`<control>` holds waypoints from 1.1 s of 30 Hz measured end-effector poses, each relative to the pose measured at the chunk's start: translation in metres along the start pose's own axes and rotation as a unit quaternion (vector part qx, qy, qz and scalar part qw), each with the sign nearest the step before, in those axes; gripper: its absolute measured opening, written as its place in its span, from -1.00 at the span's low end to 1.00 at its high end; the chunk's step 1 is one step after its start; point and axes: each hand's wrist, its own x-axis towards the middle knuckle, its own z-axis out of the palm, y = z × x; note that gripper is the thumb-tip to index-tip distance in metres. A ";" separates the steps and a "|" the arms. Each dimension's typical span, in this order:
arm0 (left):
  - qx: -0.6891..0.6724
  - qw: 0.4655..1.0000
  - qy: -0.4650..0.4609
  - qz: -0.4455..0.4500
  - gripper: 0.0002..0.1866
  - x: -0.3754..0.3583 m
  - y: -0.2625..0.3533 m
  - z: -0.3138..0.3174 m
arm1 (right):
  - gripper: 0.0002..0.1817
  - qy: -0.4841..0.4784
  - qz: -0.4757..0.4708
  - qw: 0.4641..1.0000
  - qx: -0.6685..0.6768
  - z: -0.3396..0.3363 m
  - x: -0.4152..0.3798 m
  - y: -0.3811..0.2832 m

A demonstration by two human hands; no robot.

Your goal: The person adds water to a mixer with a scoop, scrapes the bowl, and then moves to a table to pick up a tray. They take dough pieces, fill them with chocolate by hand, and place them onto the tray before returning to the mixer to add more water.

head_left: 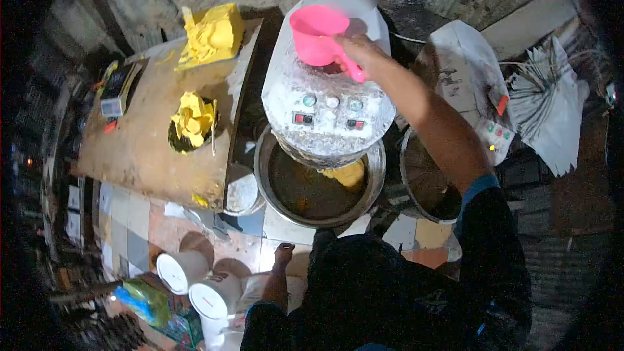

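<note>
Above the middle of the frame, the right hand (361,52) is closed around the handle of one pink scoop (316,34), held over the top of a floury white machine (328,114). The left hand does not show. Below the machine sits one round metal bowl (318,185) holding a yellow lump. Two yellow heaps (211,36) lie on the wooden board (143,136) at upper left. Two white tubs (195,283) stand at lower left.

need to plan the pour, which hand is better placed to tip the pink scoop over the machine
Right. The right hand already grips the pink scoop by its handle, held above the machine. The left hand is not in view.
</note>
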 end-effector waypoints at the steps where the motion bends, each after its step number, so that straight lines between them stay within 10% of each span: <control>1: -0.018 0.999 -0.015 -0.023 -0.60 -0.015 0.010 0.010 | -0.51 0.028 -0.003 0.999 -0.025 -0.004 -0.004 -0.003; 3: -0.084 0.996 -0.031 0.018 -0.71 -0.003 -0.042 0.044 | -0.53 0.000 -0.014 1.000 -0.015 -0.022 -0.025 0.001; 5: 0.243 0.959 -0.072 0.129 -0.76 -0.034 -0.027 0.057 | -0.53 -0.041 -0.031 0.998 -0.038 -0.048 -0.039 0.015; 7: 0.004 0.980 -0.021 0.200 -0.78 -0.040 -0.080 0.077 | -0.50 -0.051 -0.036 0.998 -0.033 -0.074 -0.078 0.023; 9: -0.263 0.963 -0.034 0.037 -0.71 -0.051 -0.077 0.086 | -0.47 -0.081 -0.056 0.989 -0.106 -0.107 -0.116 0.032; 12: 0.200 0.965 0.143 0.085 -0.76 -0.062 -0.028 0.124 | -0.45 -0.121 -0.050 0.980 -0.150 -0.159 -0.166 0.068; 16: 0.135 0.980 0.131 -0.063 -0.76 -0.052 -0.012 0.191 | -0.44 -0.155 -0.051 0.974 -0.155 -0.211 -0.230 0.131; 20: -0.063 0.993 0.070 0.064 -0.57 -0.051 0.002 0.249 | -0.60 -0.135 -0.091 0.974 -0.156 -0.246 -0.273 0.213; 23: 0.103 0.981 0.015 0.162 -0.59 -0.086 0.062 0.260 | -0.72 -0.127 -0.086 0.980 -0.127 -0.260 -0.296 0.256; 25: 0.175 0.972 0.033 0.151 -0.61 -0.087 0.056 0.269 | -0.76 -0.025 -0.362 0.908 -0.212 -0.268 -0.308 0.299; 28: 0.075 0.942 0.011 0.328 -0.60 -0.100 0.060 0.273 | -0.71 -0.022 -0.205 0.965 -0.162 -0.269 -0.317 0.351; 30: 0.169 0.981 0.054 0.074 -0.64 -0.131 0.100 0.269 | -0.66 -0.092 -0.034 0.989 -0.108 -0.279 -0.321 0.355; 33: 0.198 0.975 0.049 0.084 -0.64 -0.096 0.004 0.271 | -0.63 -0.084 -0.083 0.981 -0.152 -0.287 -0.325 0.377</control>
